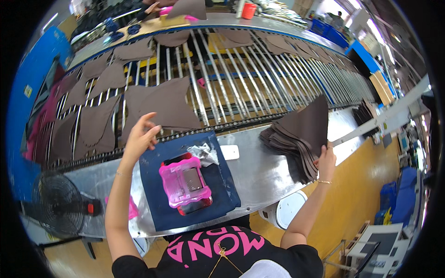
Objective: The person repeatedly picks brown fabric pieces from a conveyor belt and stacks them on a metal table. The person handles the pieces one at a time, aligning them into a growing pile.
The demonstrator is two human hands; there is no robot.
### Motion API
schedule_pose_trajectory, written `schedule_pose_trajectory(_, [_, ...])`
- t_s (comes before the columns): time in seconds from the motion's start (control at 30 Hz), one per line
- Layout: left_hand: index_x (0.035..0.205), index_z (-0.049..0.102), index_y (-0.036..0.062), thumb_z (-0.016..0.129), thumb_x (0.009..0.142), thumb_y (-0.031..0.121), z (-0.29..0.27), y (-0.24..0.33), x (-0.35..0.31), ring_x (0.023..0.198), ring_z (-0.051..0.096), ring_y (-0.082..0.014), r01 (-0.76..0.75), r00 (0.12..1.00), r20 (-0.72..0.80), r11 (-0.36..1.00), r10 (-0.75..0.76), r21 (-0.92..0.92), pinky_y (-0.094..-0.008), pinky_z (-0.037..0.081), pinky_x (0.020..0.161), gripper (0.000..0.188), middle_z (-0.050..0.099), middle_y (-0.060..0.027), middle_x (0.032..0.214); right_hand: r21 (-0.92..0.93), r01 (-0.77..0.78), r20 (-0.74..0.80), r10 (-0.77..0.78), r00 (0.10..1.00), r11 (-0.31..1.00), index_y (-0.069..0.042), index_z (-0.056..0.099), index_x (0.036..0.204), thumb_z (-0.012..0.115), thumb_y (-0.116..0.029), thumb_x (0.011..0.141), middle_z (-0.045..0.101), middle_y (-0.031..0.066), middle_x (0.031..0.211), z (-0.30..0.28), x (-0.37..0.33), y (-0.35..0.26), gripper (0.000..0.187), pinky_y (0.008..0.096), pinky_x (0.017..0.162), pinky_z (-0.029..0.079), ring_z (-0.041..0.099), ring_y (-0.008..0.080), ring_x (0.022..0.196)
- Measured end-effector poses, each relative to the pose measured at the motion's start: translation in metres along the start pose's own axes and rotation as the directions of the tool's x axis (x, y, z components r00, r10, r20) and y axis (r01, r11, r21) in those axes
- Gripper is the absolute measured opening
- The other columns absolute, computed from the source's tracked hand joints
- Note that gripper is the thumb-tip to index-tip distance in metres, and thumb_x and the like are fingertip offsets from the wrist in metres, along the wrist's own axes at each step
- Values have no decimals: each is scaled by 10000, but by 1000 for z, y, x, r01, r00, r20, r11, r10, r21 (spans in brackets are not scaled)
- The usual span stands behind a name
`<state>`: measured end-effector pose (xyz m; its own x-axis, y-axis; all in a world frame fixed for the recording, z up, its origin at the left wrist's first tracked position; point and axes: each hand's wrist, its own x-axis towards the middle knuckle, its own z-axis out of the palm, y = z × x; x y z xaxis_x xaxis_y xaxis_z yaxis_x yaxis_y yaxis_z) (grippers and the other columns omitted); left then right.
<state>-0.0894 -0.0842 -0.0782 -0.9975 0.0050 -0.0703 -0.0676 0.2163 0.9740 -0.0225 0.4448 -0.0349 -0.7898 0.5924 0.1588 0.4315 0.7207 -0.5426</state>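
Observation:
My right hand (pixel 326 163) pinches the edge of a dark brown cut fabric piece (pixel 307 121), lifted upright at the stack (pixel 282 141) of similar pieces on the metal table. My left hand (pixel 143 134) hovers at the conveyor's near edge with its fingers apart and nothing in them. Just beyond it, a large brown fabric piece (pixel 162 104) lies on the conveyor rollers. Below and right of my left hand, a pink plastic tray with a wavy rim (pixel 174 198) rests over a red-edged object (pixel 197 207) on a dark blue mat (pixel 160 215).
The roller conveyor (pixel 222 78) crosses beyond the table (pixel 250 185), carrying several brown pieces. A black fan (pixel 58 204) stands at the left. Crumpled clear plastic (pixel 204 153) and a white flat object (pixel 230 152) lie near the tray. Across the conveyor, another person's hand (pixel 152 8) shows.

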Motion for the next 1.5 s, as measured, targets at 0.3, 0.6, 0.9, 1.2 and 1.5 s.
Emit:
schedule_pose_trajectory(0.3, [1347,440,45,682,852,136,49,52,-38,998,586,-148,-351,936,-45,933,349,-74,-276,475,903,559,596,-82,1112,821,268,19,-493,870,504,19,494,1038,490,-205,981,607,89,709,2,-79,-138,231,228,433,440,540,117,458])
schedule_pose_trajectory(0.6, [1017,588,-38,602,897,77,-64,77,-151,575,621,-128,-221,916,-339,975,214,21,-224,487,455,166,624,-70,754,852,400,86,-843,530,338,-11,661,930,746,-97,777,679,122,854,104,-141,-171,194,294,657,480,647,217,736])
schedule_pose_trajectory(0.9, [955,608,-28,619,883,40,-74,77,-208,605,614,-90,-142,835,-508,975,211,171,-199,480,544,100,604,-35,709,807,526,102,-941,322,268,-77,721,862,771,-73,696,676,69,826,127,-166,-183,173,341,725,464,619,254,736])
schedule_pose_trajectory(1.2, [874,582,-83,573,862,-29,-29,38,-170,521,613,-130,-10,975,-216,981,52,192,-241,459,470,57,548,-71,686,583,735,66,-922,381,346,-98,668,853,722,26,670,644,43,768,128,-127,-94,228,423,902,373,594,252,741])
schedule_pose_trajectory(1.5, [852,662,36,698,723,30,47,49,-118,665,571,-262,-453,891,226,725,395,519,-342,469,574,134,553,-69,771,596,394,176,-592,786,700,4,681,890,720,18,750,648,74,871,68,-89,-12,146,259,720,459,597,148,785])
